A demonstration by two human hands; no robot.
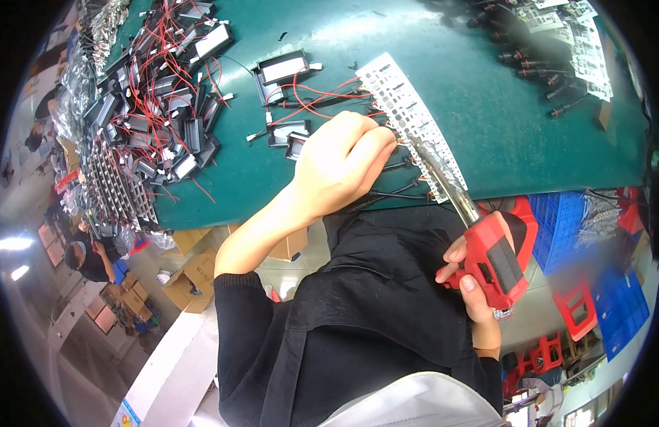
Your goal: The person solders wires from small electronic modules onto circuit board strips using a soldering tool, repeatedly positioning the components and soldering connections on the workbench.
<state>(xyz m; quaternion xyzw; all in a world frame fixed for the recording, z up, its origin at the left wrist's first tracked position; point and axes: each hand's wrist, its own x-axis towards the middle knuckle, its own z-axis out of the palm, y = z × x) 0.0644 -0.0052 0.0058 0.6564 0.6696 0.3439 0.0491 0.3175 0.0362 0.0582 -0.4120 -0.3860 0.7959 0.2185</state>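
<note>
My left hand (343, 160) is closed in a pinch at the left edge of a long white circuit board panel (432, 139). Between its fingertips is what looks like a thin wire, mostly hidden by the fingers. A red soldering gun (494, 263) with a long metal barrel is gripped in my right hand (475, 288). Its tip reaches over the panel, close to my left fingertips. Red and black wires run from the panel's left edge, and black cables (397, 193) lie below my left hand. Several open black plastic cases (283, 69) with white connectors rest beyond it.
A heap of black cases with red wires (165, 107) covers the left of the green table (272, 196). More white boards with black cables (586, 53) lie at the far right. Blue crates (557, 228) and red stools (577, 313) stand beyond the near edge, with a cardboard box (190, 281) at left.
</note>
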